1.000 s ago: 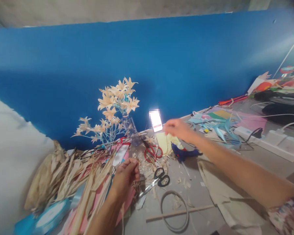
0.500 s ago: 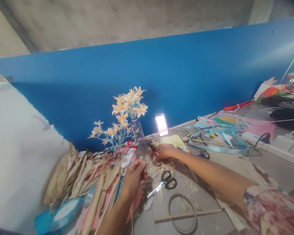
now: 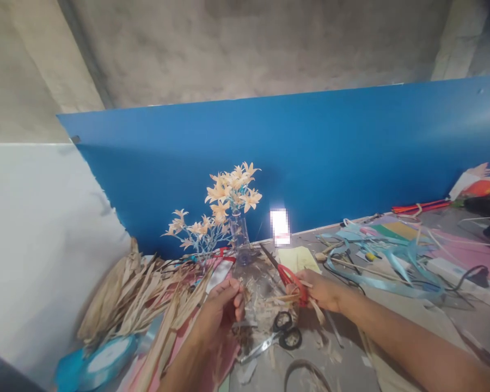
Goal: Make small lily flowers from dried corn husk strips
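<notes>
Scissors with red handles (image 3: 292, 280) are in my right hand (image 3: 322, 291), raised a little over the scraps, with dark blades pointing away and to the left. A few pale strips of dried husk lie by those fingers. My left hand (image 3: 224, 305) is curled with thumb and fingers together; whatever it may pinch is too small or hidden. Between the hands lie pale husk scraps (image 3: 265, 296) and black-handled scissors (image 3: 288, 330). Beyond them stands a clear bottle (image 3: 239, 239) with cream artificial flowers (image 3: 232, 188); a lower spray of flowers (image 3: 200, 228) is left of it.
Dried husks (image 3: 114, 299) pile up at left, above a blue ribbon roll (image 3: 108, 356). A brown ring (image 3: 306, 367) lies in front. Yellow paper (image 3: 298, 258), a light blue ribbon (image 3: 384, 288) and a power strip (image 3: 453, 272) lie at right. A blue partition (image 3: 330, 158) stands behind.
My right hand has lifted the red-handled scissors from among the scraps and drawn them toward me and to the right. My left hand stays curled near its place. The view has tilted up.
</notes>
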Tool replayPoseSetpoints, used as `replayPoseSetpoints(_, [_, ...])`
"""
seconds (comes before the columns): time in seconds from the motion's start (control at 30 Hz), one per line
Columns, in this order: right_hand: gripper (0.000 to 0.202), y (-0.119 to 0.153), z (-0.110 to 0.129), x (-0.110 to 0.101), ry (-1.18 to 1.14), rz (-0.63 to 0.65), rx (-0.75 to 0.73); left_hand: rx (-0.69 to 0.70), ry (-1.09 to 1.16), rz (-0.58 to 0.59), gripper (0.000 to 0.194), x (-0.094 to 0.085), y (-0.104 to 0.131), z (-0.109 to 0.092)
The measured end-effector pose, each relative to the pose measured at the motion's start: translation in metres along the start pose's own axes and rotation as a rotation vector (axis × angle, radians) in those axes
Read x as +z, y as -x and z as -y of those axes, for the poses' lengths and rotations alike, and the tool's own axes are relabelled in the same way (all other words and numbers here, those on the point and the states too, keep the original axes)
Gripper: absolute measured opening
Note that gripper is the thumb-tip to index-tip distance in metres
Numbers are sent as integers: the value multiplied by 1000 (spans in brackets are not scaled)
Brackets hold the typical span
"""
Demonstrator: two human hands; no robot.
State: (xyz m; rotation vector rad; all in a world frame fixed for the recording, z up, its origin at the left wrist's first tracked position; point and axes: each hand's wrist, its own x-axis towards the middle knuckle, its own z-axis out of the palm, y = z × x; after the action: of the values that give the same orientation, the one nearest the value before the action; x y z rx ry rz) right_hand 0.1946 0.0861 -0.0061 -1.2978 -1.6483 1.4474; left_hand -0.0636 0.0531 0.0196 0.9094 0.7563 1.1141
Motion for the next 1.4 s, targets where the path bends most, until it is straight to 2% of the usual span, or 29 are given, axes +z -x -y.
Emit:
replayPoseSetpoints(0.1, [35,16,-5,1,-118,73,-66,-30,9,21,30,0,0,-3])
replayPoseSetpoints(0.2, [29,22,-8,1,-242,63,-94,-55,-38,28,29,-1,-1,-3])
replayPoseSetpoints(0.3, [35,27,-11,0,-323,81,-41,-111,-55,21,28,-4,-2,-2])
replayPoseSetpoints(0.47, [32,34,-15,-2,-425,177,56,-192,-47,9,23,-8,-3,2])
replayPoseSetpoints(0.67, [37,29,-22,1,-289,209,51,-225,-99,74,22,-11,-3,5])
replayPoseSetpoints(0.8, [41,26,-23,4,-357,199,68,-274,-137,134,20,-11,-2,5])
replayPoseSetpoints(0.93, [50,33,-16,8,-298,228,-59,-316,-130,181,21,-12,-1,5])
replayPoseSetpoints(1.0, [52,37,-13,10,-289,210,-113,-326,-117,199,23,-13,-1,5])
replayPoseSetpoints(1.2, [53,37,-6,5,-409,64,-129,-308,-96,227,30,-16,2,-2])
replayPoseSetpoints(1.4, [58,31,-3,-4,-446,-64,-142,-103,7,167,28,-16,0,-8])
